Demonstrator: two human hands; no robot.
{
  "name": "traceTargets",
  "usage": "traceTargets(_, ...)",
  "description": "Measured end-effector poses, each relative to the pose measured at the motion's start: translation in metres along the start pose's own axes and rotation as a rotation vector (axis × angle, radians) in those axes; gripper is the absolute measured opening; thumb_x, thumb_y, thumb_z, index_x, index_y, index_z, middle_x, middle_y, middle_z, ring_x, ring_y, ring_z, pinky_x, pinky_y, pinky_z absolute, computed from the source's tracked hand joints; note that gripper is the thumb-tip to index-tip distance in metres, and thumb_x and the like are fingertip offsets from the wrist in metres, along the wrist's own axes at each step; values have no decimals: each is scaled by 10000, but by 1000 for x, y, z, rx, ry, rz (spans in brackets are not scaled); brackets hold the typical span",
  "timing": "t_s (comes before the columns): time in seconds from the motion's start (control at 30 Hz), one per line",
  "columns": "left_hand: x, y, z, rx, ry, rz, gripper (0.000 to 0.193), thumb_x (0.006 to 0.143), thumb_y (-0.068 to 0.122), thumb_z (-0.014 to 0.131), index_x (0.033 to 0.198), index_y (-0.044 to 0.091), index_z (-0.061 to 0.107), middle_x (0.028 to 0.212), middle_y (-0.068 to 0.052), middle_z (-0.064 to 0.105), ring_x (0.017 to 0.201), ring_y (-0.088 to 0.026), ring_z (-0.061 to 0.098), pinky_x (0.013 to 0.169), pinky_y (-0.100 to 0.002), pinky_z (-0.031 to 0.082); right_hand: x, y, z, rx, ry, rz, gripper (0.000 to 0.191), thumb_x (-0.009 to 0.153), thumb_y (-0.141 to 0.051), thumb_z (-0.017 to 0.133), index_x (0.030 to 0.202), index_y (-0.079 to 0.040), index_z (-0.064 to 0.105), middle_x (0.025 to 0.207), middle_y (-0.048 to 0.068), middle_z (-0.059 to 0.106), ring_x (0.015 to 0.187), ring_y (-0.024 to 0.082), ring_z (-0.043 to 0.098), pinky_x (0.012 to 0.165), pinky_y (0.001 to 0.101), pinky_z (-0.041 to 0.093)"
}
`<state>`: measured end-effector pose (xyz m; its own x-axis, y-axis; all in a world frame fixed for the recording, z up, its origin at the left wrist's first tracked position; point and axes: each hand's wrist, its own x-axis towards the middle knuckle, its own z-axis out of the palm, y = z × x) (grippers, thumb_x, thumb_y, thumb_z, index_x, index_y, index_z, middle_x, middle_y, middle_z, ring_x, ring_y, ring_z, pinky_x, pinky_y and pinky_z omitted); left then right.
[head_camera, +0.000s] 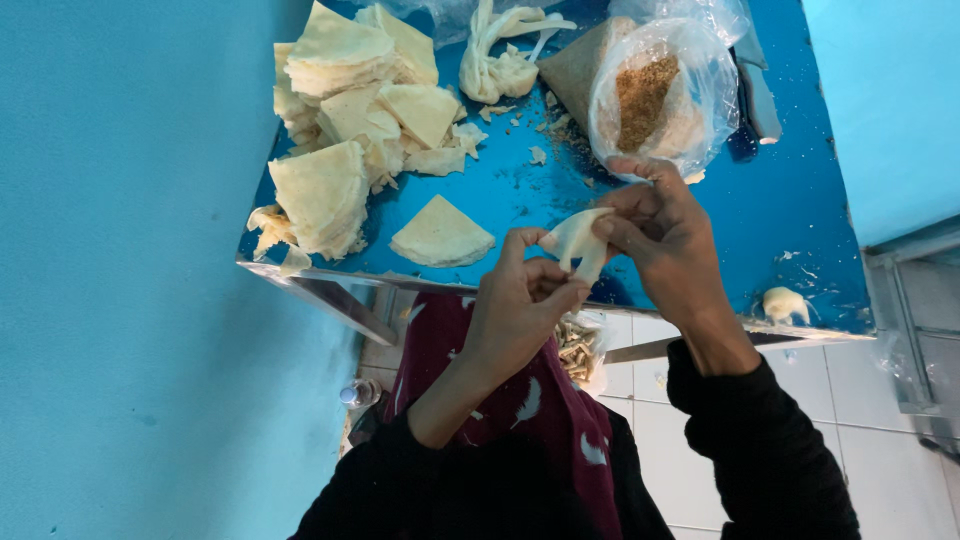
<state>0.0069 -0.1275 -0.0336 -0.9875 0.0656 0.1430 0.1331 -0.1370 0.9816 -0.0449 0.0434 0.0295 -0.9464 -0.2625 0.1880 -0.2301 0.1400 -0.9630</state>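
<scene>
A pale pastry sheet (580, 243) was held above the blue table's (800, 200) near edge, pinched by the left hand (520, 300) and the right hand (665, 235), both grips clamped on it. Folding appeared under way; tucking the loose flap seemed the next requirement.

Both hands meet above the near edge of the blue worktop (800, 215): the left hand (520, 305) and right hand (665, 235) pinch a pale folded pastry sheet (580, 240) between their fingertips. Stacks of triangular pastry sheets (345, 110) lie on the worktop's left part, a single triangle (440, 235) nearer, a plastic bag of brown crumbs (650, 95) beyond.
</scene>
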Motion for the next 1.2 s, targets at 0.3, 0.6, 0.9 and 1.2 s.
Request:
traceTargets(0.3, -19, 23, -14, 409, -5, -111, 620, 907, 204, 736, 1388, -9, 406, 807, -125, 766, 738, -219, 751, 652, -342, 561, 8, 5, 5, -338, -212, 17, 555, 924, 2, 696, 1437, -91, 506, 983, 93, 738, 873, 171, 715, 705, 332, 576)
traceTargets(0.6, -9, 9, -33, 1123, -5, 701, 260, 908, 207, 747, 1127, 113, 645, 1286, -34, 620, 1318, -222, 528, 1132, -544, 353, 3, 1, 4, -678, -52, -197, 546, 940, -9, 685, 1441, -71, 477, 1071, 141, 743, 980, 294, 738, 763, 392, 570)
traceTargets(0.9, -13, -12, -32, 1157, -105, 772, 597, 912, 367, 757, 1453, 162, 608, 1204, -56, 576, 1213, -241, 544, 1137, -641, 276, -107, 0, -78, -1280, 393, -231, 605, 907, 210, 546, 1322, -180, 749, 1283, 80, 642, 1117, 277, 551, 1015, 427, 422)
traceTargets(1.2, -13, -17, -25, 1213, -110, 795, 549, 908, 358, 728, 1421, 214, 598, 1309, -14, 584, 1315, -218, 506, 1149, -718, 230, -159, 39, -97, -1561, 437, -82, 689, 866, 167, 576, 1361, -267, 778, 1271, 72, 589, 1197, 324, 478, 1006, 478, 390)
